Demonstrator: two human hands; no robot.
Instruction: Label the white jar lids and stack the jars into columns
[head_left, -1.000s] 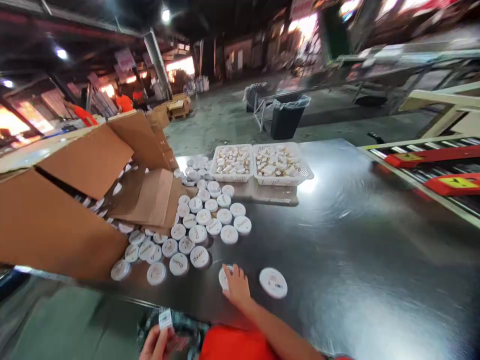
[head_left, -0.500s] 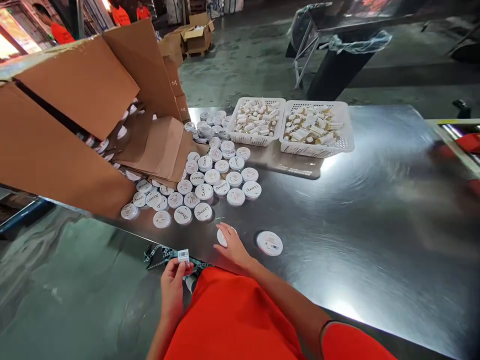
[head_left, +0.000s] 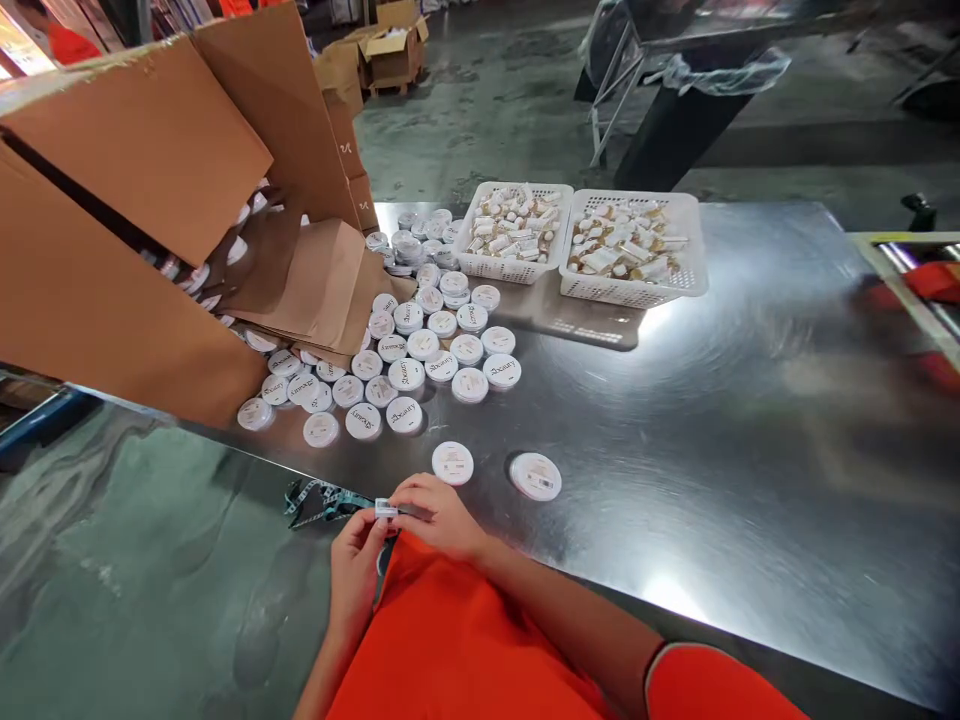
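Observation:
My left hand (head_left: 358, 560) pinches a small white barcode label piece (head_left: 385, 508) between thumb and fingers, just off the table's near edge. My right hand (head_left: 441, 515) meets it from the right, its thumb and fingertips closed at the label's right side. Beyond my right hand a round white jar (head_left: 453, 463) lies on the metal table with its printed face up. Another round jar (head_left: 535, 476), bearing a barcode, sits to its right. Several similar round jars (head_left: 406, 375), some lettered "beauty", crowd the table farther left.
A large open cardboard box (head_left: 135, 130) tips jars out on the left. Two white baskets (head_left: 634, 290) of small bottles stand at the back. A patterned strap (head_left: 326, 503) hangs by the near edge of the metal table (head_left: 712, 440). Behind stands a black bin (head_left: 679, 130).
My right hand has left the nearer round jar and moved down and left to the label in my left hand. That jar now lies uncovered. My left hand has shifted slightly right.

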